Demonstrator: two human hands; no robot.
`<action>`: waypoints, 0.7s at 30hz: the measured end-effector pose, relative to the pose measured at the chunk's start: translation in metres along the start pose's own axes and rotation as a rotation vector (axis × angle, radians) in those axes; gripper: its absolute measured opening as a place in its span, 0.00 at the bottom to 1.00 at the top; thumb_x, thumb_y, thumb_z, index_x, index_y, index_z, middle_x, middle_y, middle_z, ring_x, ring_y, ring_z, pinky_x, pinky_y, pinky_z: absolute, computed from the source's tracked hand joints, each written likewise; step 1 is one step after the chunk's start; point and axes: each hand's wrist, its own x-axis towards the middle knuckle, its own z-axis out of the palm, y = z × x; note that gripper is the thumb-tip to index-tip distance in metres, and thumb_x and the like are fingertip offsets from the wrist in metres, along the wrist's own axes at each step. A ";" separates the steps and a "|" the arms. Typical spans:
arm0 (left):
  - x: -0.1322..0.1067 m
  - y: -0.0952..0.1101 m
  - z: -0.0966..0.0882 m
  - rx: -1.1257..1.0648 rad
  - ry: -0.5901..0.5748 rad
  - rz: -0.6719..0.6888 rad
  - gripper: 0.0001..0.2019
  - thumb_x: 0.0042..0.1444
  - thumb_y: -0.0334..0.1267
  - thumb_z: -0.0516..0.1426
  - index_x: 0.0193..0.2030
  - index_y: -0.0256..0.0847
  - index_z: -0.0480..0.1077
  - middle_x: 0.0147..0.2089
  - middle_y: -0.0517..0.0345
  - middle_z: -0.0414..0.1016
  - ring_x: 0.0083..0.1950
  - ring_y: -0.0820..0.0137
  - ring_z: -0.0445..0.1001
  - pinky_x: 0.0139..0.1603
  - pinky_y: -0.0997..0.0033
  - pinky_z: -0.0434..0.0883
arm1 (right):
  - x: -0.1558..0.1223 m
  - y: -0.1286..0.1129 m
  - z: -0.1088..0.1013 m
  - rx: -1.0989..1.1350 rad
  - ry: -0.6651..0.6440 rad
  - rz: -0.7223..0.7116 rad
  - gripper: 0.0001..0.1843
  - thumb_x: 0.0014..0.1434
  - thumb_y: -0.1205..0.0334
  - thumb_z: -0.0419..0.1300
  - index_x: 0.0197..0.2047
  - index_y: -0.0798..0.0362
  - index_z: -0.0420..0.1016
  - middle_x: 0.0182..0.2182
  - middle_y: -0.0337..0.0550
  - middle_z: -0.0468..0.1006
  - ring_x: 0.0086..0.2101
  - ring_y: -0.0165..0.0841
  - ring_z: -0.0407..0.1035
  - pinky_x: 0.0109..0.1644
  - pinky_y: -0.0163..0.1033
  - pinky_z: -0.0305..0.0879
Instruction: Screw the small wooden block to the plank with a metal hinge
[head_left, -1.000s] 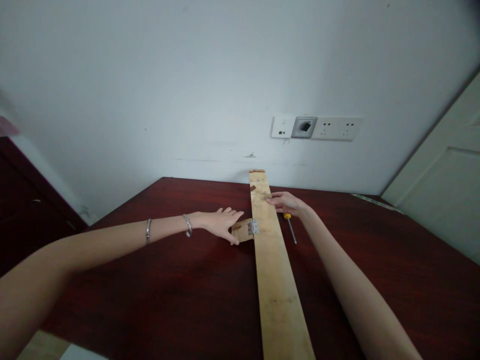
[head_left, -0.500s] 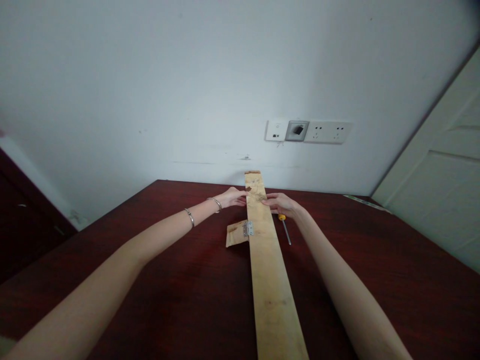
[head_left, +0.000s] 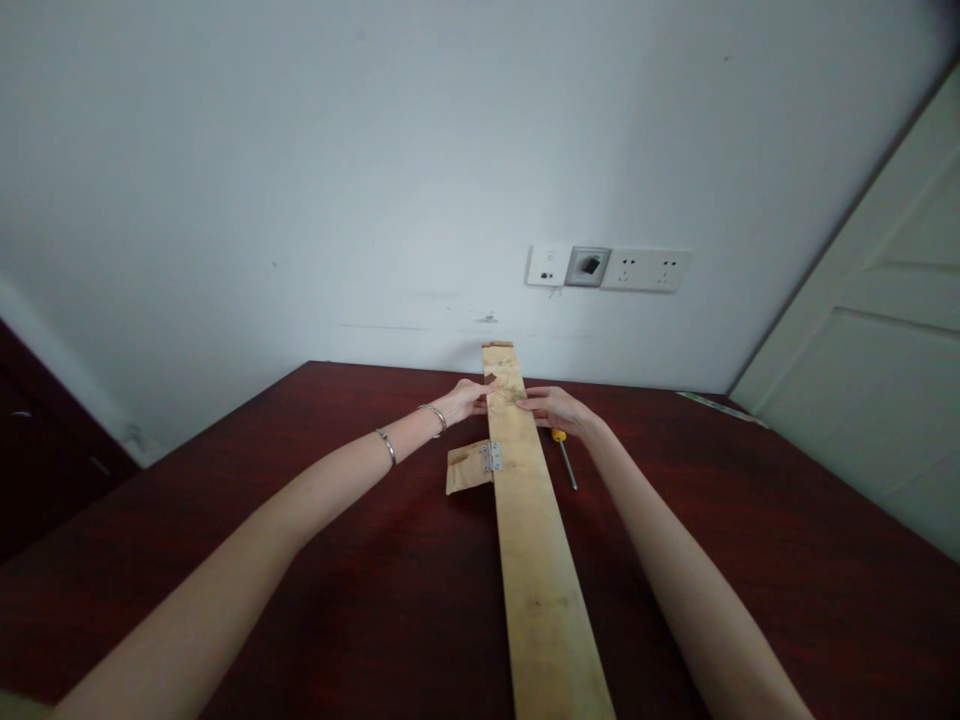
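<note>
A long wooden board (head_left: 540,560) runs from the near edge of the view toward the wall. My left hand (head_left: 466,397) grips its left edge near the far end, thumb on top and fingers at the side. On the opposite edge my right hand (head_left: 556,406) grips the board too, with the thumb on its upper face and the other fingers partly hidden. A metal hinge (head_left: 491,457) joins a short wooden piece (head_left: 466,470) to the board's left edge. Just below my right hand lies a screwdriver (head_left: 568,462) with a yellow handle.
The board rests over a dark red table (head_left: 360,620), which meets a white wall (head_left: 300,180). Sockets and switches (head_left: 626,268) are set in the wall above. A pale door (head_left: 885,330) stands at the right, and a thin printed strip (head_left: 720,406) lies at the table's back edge.
My left hand has shifted slightly, its thumb now further over the board's top face. The view has turned a little; the board, hinge and screwdriver stay in place.
</note>
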 end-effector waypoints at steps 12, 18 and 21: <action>0.004 0.006 -0.002 0.016 0.035 0.005 0.05 0.54 0.29 0.64 0.37 0.29 0.73 0.33 0.47 0.78 0.30 0.72 0.75 0.37 0.72 0.75 | -0.153 0.004 0.062 -0.917 0.383 -0.313 0.49 0.55 0.50 0.62 0.69 0.68 0.48 0.63 0.72 0.61 0.63 0.58 0.57 0.62 0.59 0.57; -0.001 0.007 -0.003 0.018 0.017 0.003 0.07 0.51 0.27 0.66 0.35 0.28 0.73 0.34 0.46 0.78 0.30 0.71 0.76 0.36 0.70 0.75 | -0.213 0.063 0.122 -1.069 0.529 -0.246 0.51 0.50 0.49 0.65 0.69 0.66 0.51 0.64 0.71 0.60 0.62 0.61 0.57 0.61 0.61 0.59; -0.005 0.008 -0.003 0.022 0.009 -0.001 0.08 0.50 0.27 0.66 0.35 0.27 0.73 0.32 0.47 0.77 0.28 0.72 0.75 0.34 0.70 0.75 | -0.222 0.082 0.146 -1.053 0.612 -0.173 0.53 0.47 0.51 0.67 0.69 0.66 0.49 0.64 0.73 0.59 0.60 0.62 0.60 0.60 0.61 0.60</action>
